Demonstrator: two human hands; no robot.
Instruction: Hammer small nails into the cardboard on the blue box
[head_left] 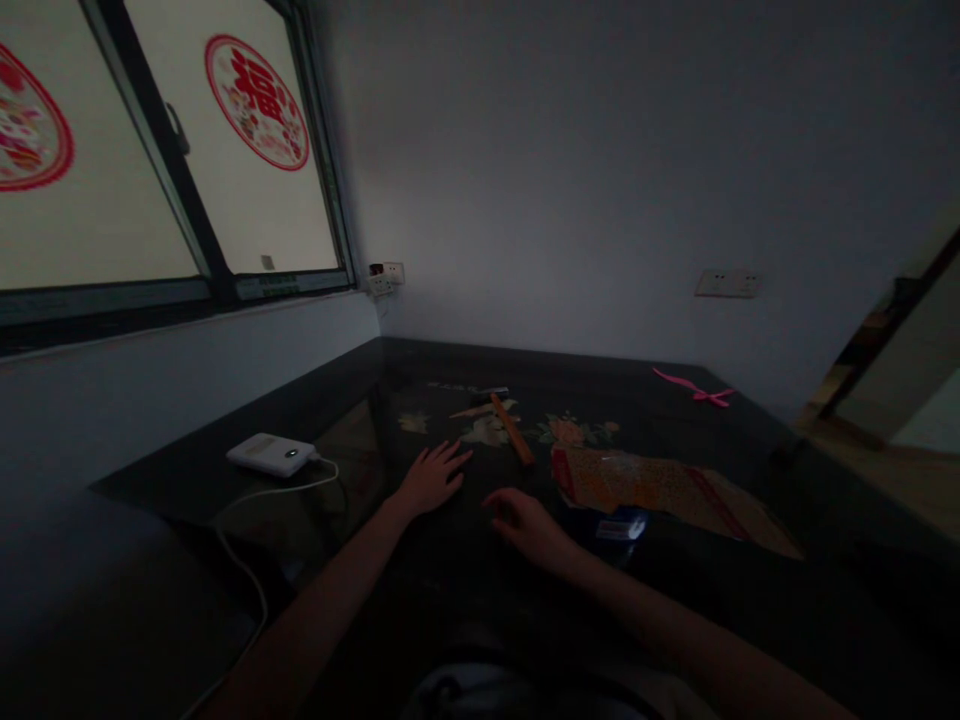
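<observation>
My left hand (433,478) lies palm down on the dark glossy table (420,560), fingers spread, holding nothing. To its right, my right hand (529,525) rests on its side with loosely curled fingers, thumb apart from them and nothing visible in its grasp. Just beyond both hands is a hammer (513,430) with a wooden handle, its head on the far side; neither hand touches it. A flattened brown bag-like sheet with red bands (667,488) lies right of my right hand. Under its near edge shows a shiny blue packet (621,525).
At the left, a white power bank (274,453) trails a white cable (262,600) over the table edge. A pink ribbon (709,396) lies at the far right corner. Behind the table stands a wall with sockets (727,284); a window (247,200) is on the left.
</observation>
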